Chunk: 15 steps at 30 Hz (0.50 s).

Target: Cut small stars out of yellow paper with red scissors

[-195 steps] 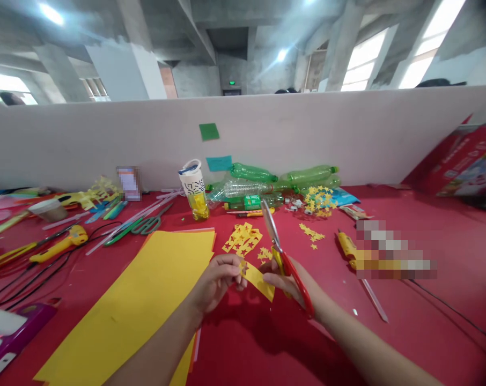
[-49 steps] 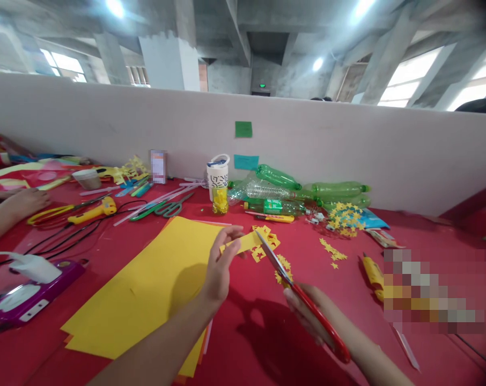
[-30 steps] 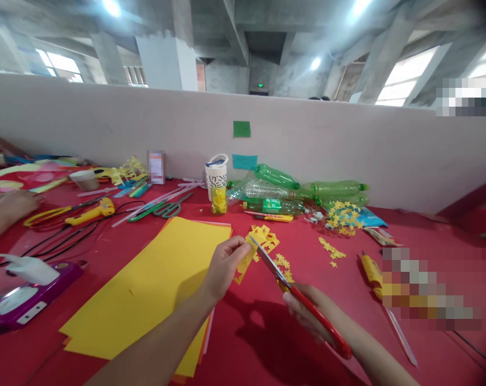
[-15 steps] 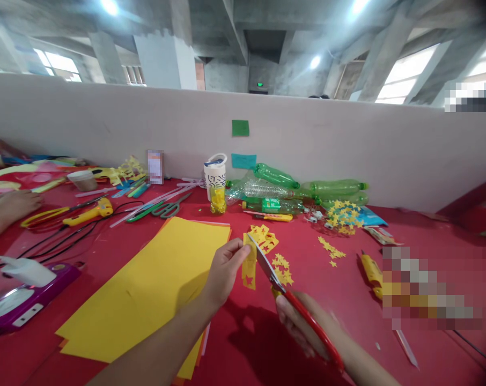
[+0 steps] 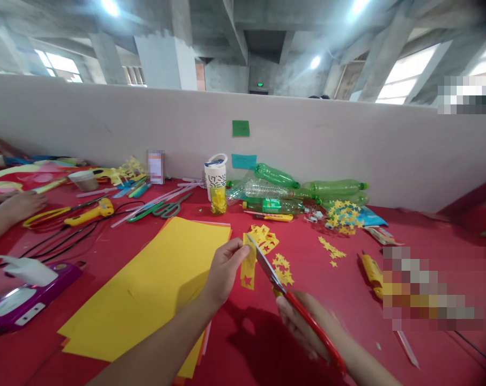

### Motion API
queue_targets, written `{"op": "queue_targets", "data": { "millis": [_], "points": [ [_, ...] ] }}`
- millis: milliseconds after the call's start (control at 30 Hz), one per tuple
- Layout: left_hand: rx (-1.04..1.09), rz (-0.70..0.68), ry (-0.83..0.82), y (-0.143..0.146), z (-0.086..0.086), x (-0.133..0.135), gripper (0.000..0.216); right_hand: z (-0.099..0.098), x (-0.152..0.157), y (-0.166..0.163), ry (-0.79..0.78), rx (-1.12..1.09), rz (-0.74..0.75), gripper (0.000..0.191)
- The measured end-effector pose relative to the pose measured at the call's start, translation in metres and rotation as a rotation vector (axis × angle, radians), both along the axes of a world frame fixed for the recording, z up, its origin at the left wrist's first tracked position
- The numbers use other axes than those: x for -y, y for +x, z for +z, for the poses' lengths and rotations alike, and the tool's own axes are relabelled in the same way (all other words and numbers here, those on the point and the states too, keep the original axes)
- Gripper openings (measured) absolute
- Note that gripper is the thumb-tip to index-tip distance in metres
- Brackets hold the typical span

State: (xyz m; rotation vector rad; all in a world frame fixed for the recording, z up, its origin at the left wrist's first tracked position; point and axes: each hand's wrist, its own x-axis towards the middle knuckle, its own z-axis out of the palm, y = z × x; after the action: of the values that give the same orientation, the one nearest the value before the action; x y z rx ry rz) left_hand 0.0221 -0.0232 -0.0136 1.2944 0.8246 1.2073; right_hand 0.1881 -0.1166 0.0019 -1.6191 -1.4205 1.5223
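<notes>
Between thumb and fingers, my left hand (image 5: 227, 268) pinches a narrow yellow paper strip (image 5: 248, 271) that has a star-shaped hole near its lower end. My right hand (image 5: 303, 321) is closed around red-handled scissors (image 5: 313, 328). Their blades point up and left, with the tips at the top of the strip. Something small and yellow shows by the right fingers, partly hidden. Just behind the strip lie punched paper scraps (image 5: 266, 237), and cut yellow stars (image 5: 282, 269) are heaped close to the blades. Left of my left hand is a stack of yellow paper sheets (image 5: 158, 273).
Green plastic bottles (image 5: 275, 206) lie by the partition, beside a white patterned cup (image 5: 215, 174) and a yellow utility knife (image 5: 278, 217). More stars (image 5: 343, 217) and a glue gun (image 5: 372, 274) are to the right. A purple power strip (image 5: 34, 305) and another person's hand (image 5: 20, 206) are at left.
The paper strip's lower end has swung slightly left, and its star hole shows more squarely. My hands and the scissors have barely moved. The other person's hand has shifted a little right.
</notes>
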Motion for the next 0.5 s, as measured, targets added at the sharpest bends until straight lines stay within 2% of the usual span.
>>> {"op": "queue_targets", "data": {
  "millis": [167, 367, 500],
  "points": [
    [0.019, 0.003, 0.014, -0.0004, 0.0017, -0.0003, 0.026, -0.0058, -0.0004, 0.0025, 0.014, -0.029, -0.012, 0.056],
    [0.081, -0.036, -0.057, -0.0005, 0.0004, -0.0008, 0.023, -0.0091, 0.0008, 0.005, 0.013, -0.012, -0.042, 0.053],
    [0.16, -0.067, -0.122, -0.003, 0.0047, -0.0013, 0.022, -0.0042, -0.0001, 0.0055, 0.019, -0.032, -0.024, 0.052]
  ]
}}
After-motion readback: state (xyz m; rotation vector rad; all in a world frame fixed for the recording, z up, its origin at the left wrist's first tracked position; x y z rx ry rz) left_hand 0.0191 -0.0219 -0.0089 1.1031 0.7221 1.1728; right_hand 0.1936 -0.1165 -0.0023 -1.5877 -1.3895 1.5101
